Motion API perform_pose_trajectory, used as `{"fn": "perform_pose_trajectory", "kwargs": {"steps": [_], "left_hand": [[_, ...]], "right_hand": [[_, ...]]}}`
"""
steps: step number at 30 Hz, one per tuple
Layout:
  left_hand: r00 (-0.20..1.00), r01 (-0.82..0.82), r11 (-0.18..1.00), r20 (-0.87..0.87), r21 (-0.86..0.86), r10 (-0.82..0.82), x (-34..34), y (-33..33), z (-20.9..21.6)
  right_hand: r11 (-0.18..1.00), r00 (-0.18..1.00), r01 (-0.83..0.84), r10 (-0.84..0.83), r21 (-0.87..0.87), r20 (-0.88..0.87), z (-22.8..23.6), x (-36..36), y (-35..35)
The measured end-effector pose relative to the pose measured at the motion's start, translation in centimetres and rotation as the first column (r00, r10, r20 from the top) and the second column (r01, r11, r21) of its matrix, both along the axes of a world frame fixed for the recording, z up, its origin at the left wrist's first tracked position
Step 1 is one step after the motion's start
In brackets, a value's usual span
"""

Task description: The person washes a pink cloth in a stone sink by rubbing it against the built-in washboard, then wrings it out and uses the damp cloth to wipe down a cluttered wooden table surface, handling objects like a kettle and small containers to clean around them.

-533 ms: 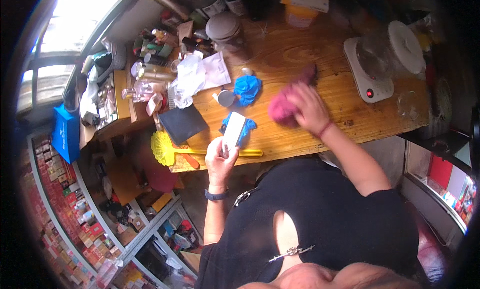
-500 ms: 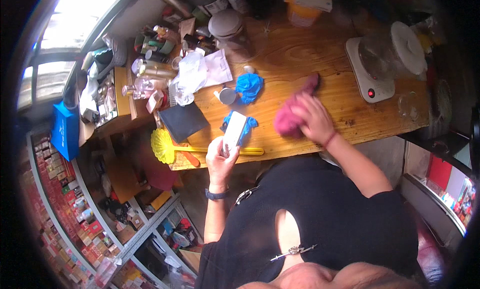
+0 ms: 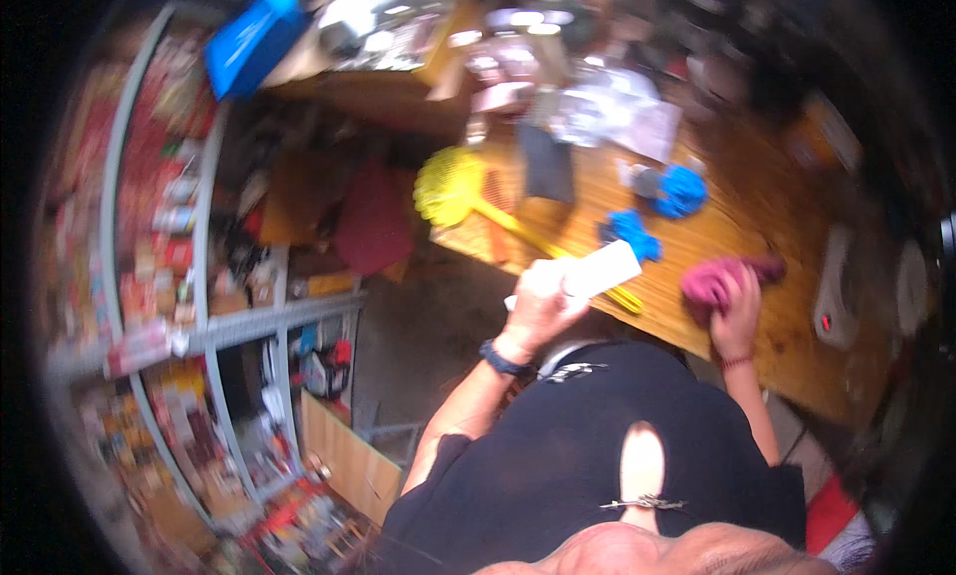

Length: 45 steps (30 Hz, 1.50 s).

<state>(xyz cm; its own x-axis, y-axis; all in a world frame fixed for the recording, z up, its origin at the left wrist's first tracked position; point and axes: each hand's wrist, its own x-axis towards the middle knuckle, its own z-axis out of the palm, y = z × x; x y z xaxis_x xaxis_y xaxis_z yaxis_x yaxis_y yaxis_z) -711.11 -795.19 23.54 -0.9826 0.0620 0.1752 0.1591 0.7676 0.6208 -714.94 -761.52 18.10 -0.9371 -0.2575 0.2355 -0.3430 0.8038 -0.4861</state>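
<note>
My left hand (image 3: pixel 541 304) is closed around a flat white rectangular object (image 3: pixel 609 268), held above the table's near edge; blur hides its details. My right hand (image 3: pixel 737 318) presses on a crumpled dark-pink cloth (image 3: pixel 703 284) on the wooden table, its fingers curled over the cloth. Just beyond the white object lie a small crumpled blue item (image 3: pixel 633 236) and a larger blue bundle (image 3: pixel 683 192). A yellow long-handled plastic tool with a round head (image 3: pixel 448 187) lies along the table edge, its handle passing behind my left hand.
A dark flat pad (image 3: pixel 547 163) and clear plastic wrapping (image 3: pixel 595 109) lie at the table's far left. A white appliance with a red light (image 3: pixel 835 291) stands on the right. Metal shelving (image 3: pixel 209 227) full of small packages fills the left, and a blue box (image 3: pixel 254 39) sits above.
The whole view has swung left, so the table appears further right and more shelving shows. My left hand still holds the white object, now tilted sideways; my right hand stays on the cloth.
</note>
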Motion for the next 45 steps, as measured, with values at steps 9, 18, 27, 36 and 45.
{"fn": "perform_pose_trajectory", "kwargs": {"steps": [9,18,27,36,45], "left_hand": [[0.995,-0.096,0.992,-0.047,-0.080,0.092,7.7,-1.2,2.2],[0.984,-0.176,0.977,-0.027,-0.120,0.174,12.2,-1.5,5.0],[0.966,-0.258,0.946,-0.025,-0.197,0.258,15.9,-6.8,5.1],[0.749,-0.629,0.778,-0.279,-0.010,0.601,20.4,-16.1,4.0],[0.792,-0.601,0.785,0.022,-0.153,0.610,23.3,-18.4,-1.0]], "right_hand": [[0.918,0.952,-0.301,0.304,0.256,0.028,6.4,-3.5,-3.5],[0.460,0.412,-0.839,0.886,-0.290,0.213,8.7,0.5,-17.8],[0.241,0.201,-0.963,0.939,-0.118,0.279,8.4,1.9,-26.9],[0.516,0.513,-0.856,0.839,0.035,0.180,9.6,0.3,-37.7],[0.935,0.945,-0.328,0.323,-0.138,-0.058,12.4,-18.5,-42.0]]}}
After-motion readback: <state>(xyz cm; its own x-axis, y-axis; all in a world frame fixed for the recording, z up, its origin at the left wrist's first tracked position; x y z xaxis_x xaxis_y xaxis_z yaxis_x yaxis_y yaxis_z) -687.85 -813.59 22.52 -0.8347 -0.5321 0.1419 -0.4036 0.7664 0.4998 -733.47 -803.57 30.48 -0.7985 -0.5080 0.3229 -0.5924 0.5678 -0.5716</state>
